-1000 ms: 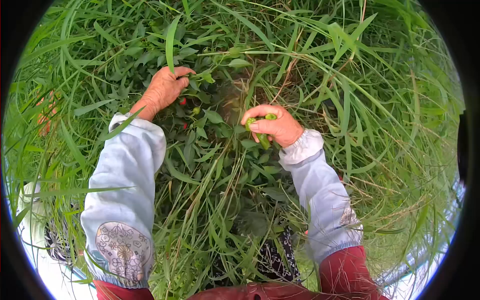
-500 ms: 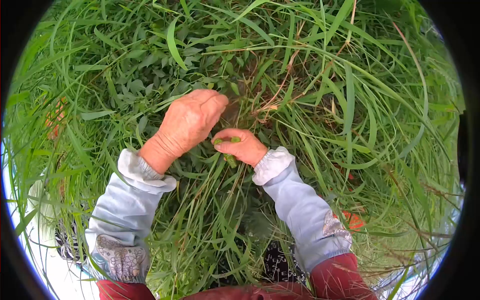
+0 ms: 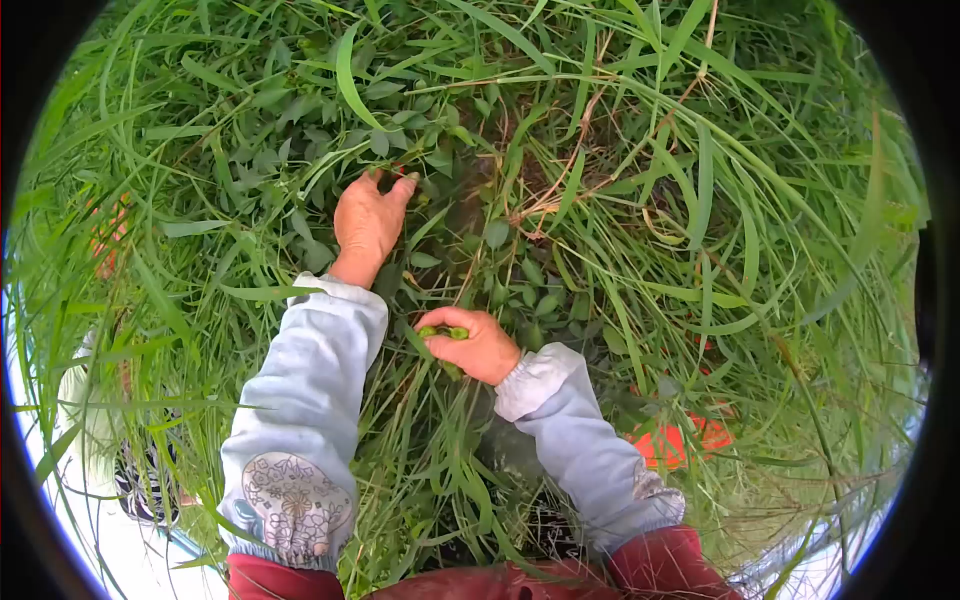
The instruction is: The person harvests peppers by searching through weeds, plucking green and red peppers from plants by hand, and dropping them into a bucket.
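Note:
My left hand reaches into the dark leafy plants, its thumb and forefinger apart at the tips. A small red thing shows just past those fingertips; leaves hide most of it. Lower and to the right, my right hand is closed around several small green peppers. Their ends stick out between thumb and fingers, and one shows below the hand. Grass blades lie beneath and around this hand.
Tall grass surrounds both arms and arches in from the right. Dry stems lie beyond my hands. An orange-red object sits in the grass at lower right, and another orange patch shows at far left.
My left hand has moved forward into the leaves, and its thumb and forefinger now show apart. My right hand has come slightly nearer to me, still holding the green peppers.

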### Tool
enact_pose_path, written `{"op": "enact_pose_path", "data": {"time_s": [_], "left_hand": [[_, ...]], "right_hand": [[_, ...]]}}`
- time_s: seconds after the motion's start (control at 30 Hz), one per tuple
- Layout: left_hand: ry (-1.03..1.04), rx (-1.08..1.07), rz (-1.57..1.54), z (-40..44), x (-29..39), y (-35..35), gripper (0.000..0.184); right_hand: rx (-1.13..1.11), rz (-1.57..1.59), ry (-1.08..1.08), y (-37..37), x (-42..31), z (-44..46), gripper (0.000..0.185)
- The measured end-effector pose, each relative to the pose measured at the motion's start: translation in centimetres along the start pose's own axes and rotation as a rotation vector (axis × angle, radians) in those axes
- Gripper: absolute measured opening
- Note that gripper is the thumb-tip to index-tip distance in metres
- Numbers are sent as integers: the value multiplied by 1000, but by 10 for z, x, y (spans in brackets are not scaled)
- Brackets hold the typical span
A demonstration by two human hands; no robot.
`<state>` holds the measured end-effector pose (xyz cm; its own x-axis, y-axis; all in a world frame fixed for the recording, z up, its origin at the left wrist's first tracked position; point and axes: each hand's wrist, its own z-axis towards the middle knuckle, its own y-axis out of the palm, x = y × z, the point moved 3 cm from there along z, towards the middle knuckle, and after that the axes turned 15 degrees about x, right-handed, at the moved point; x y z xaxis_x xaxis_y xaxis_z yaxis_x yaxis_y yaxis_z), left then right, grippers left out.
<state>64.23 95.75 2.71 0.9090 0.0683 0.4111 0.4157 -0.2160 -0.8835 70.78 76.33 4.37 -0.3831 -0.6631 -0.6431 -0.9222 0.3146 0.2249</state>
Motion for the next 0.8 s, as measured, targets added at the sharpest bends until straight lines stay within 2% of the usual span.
{"op": "enact_pose_path", "data": {"time_s": [0.03, 0.13, 0.17, 0.23, 0.3, 0.4, 0.47, 0.57, 0.63, 0.7, 0.73, 0.77, 0.8], "left_hand": [[-3, -6, -3, 2, -2, 2, 44], [-81, 86, -272, 13, -18, 2, 38], [-237, -39, -375, 10, -9, -12, 36], [-316, -108, -578, 13, -10, -29, 32], [-357, -210, -739, 13, -10, -48, 25], [-349, -295, -853, 6, -15, -72, 22], [-223, -430, -857, -3, -29, -83, 29], [-214, -392, -889, -12, -55, -98, 27], [-260, -322, -964, -23, -34, -120, 24], [13, -399, -866, -32, 5, -143, 22], [194, -452, -653, -35, 30, -154, 24], [141, -348, -676, -32, 47, -144, 20], [35, -391, -683, -26, 43, -136, 19]], "right_hand": [[8, 14, 26, -1, 1, -3, 18], [10, 4, 110, -7, 3, -9, 20], [9, 9, 111, -6, 6, -11, 20], [63, 68, 5, -4, 9, -11, 21], [33, 88, 72, -3, 13, -11, 23], [75, 115, 15, -4, 18, -9, 24], [12, 79, 103, -5, 13, -9, 25], [51, 33, 15, -5, 18, -7, 25], [48, 85, 62, -2, 20, -6, 25], [46, 133, 113, -3, 29, -4, 25], [67, 132, 48, -4, 34, -3, 24], [67, 133, -23, 0, 31, -3, 24], [82, 69, -37, -2, 22, -6, 23]]}}
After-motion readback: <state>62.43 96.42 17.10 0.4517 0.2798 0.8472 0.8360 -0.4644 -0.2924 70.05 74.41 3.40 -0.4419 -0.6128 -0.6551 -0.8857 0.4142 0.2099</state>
